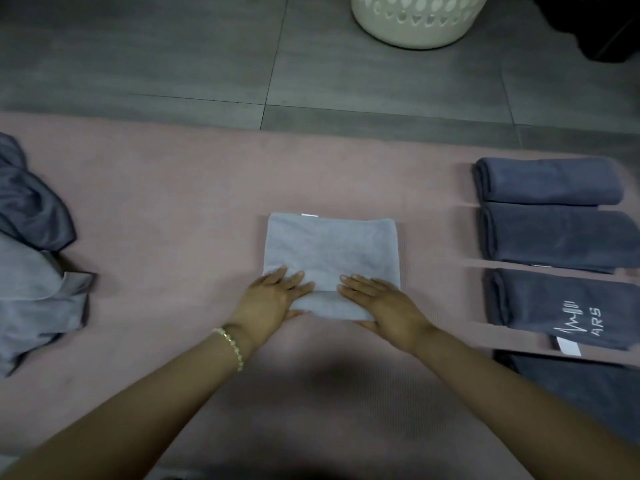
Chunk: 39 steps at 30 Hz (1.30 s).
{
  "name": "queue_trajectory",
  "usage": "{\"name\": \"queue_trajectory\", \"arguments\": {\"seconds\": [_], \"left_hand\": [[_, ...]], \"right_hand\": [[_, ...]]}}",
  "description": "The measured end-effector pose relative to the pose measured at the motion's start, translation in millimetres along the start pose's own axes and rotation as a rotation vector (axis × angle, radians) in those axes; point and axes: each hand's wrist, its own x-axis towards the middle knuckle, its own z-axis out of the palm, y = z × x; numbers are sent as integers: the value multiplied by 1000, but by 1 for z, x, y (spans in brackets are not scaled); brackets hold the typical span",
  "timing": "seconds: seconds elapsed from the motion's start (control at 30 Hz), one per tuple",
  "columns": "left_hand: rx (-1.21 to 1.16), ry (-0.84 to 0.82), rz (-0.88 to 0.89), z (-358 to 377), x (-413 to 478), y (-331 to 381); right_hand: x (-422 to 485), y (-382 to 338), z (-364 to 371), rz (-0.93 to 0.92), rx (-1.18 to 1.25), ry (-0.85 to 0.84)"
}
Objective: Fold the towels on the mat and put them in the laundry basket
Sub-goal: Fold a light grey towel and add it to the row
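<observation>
Pink mat (156,202) carried everything I watched. Nearest me, both hands lay flat with fingers straight on the near edge of a folded light grey towel (329,251) in the middle of the mat. The left hand (273,296) pressed its near left corner and the right hand (377,303) its near right corner, neither one gripping. A gold bracelet (232,344) circled the left wrist. Along the mat's right edge, folded dark grey towels (561,237) lay in a row running away from me, one marked with white lettering. At the left edge sat a crumpled pile of unfolded towels (31,254). Past the mat's far edge, on the grey tiled floor (173,57), stood the white laundry basket (415,26), well apart from the light grey towel.
</observation>
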Motion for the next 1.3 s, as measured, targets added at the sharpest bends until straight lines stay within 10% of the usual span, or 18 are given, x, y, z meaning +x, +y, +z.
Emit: {"name": "queue_trajectory", "arguments": {"seconds": [0.3,0.47,0.7,0.97,1.3], "left_hand": [[-778,-914,-293,-86,25,-33],[-1331,-634,-576,-73,-16,-35],[-1247,29,-891,-27,-24,-10],[-1054,55,-940,-19,-14,-4],[-897,114,-1076,-15,-22,13]], "right_hand": [[29,-15,-74,355,507,-719],[28,2,-78,612,897,-658],[2,21,-52,894,1402,-35],[-8,-26,-10,883,868,616],[-13,-23,6,917,724,605]]}}
